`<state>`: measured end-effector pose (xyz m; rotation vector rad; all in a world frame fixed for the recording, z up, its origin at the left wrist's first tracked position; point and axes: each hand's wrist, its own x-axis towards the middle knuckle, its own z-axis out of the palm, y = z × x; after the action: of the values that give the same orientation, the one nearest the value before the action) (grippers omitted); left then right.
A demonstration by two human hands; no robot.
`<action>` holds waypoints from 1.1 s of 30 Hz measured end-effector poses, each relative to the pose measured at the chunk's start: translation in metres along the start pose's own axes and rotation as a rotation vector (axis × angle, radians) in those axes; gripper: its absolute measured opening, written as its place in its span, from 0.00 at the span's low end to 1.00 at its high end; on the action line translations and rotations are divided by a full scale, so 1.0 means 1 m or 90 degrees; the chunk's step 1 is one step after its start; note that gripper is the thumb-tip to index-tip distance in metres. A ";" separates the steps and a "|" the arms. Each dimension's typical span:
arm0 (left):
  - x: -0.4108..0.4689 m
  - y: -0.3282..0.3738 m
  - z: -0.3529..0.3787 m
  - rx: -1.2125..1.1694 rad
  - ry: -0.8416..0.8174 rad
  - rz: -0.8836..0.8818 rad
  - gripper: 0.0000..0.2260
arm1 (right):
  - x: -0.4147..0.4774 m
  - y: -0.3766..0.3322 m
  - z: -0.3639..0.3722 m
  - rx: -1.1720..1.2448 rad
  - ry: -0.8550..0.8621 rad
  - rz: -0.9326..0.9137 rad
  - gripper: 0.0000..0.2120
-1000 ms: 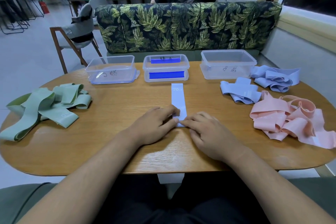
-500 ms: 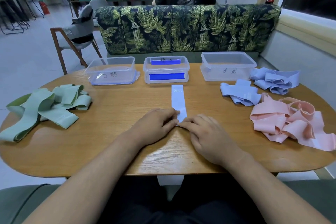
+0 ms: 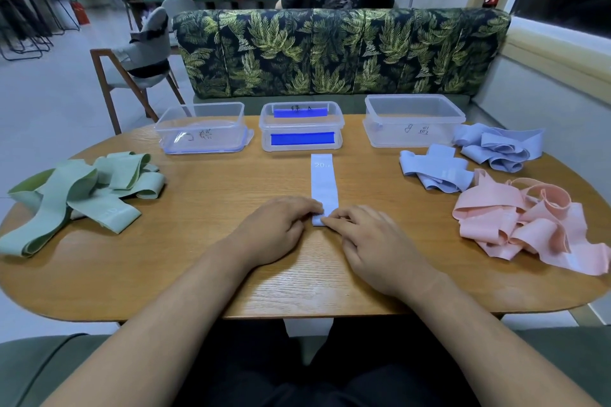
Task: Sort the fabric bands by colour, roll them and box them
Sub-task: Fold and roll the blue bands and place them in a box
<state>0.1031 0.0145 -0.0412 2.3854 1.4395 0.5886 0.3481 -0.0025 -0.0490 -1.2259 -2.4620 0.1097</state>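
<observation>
Farthest left, the green bands (image 3: 76, 195) lay heaped on the table (image 3: 205, 258), well apart from the work. At centre, the left hand (image 3: 277, 228) and the right hand (image 3: 370, 241) met over the near end of the pale blue band (image 3: 322, 180). Their fingers were curled and the tips pinched that end, where a first turn seemed to be forming. The rest lay flat, running away toward the middle box (image 3: 301, 145).

Further right stood the right box (image 3: 413, 134), with the loose blue bands (image 3: 436, 172) just beside it and the pink bands (image 3: 529, 221) nearer the viewer.

Likely faults:
- If one hand led, the roll would start skewed and telescope.
- A slack core in stretchy fabric would probably spring open on release.
- The far end, held by nothing, could drift sideways.
- The box labels were too small to read, so misfiling remained possible.
</observation>
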 end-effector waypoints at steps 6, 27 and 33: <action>0.022 -0.008 -0.006 -0.078 0.030 -0.025 0.19 | 0.008 0.001 0.002 -0.015 -0.013 0.019 0.23; 0.068 -0.051 -0.012 0.065 -0.120 0.033 0.20 | 0.042 0.029 -0.002 -0.022 -0.037 -0.024 0.20; 0.063 -0.051 -0.010 0.070 -0.129 0.007 0.20 | 0.063 0.038 -0.004 -0.061 -0.082 -0.037 0.20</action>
<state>0.0852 0.0941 -0.0434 2.4561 1.4033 0.2663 0.3443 0.0700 -0.0349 -1.2189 -2.6392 0.0567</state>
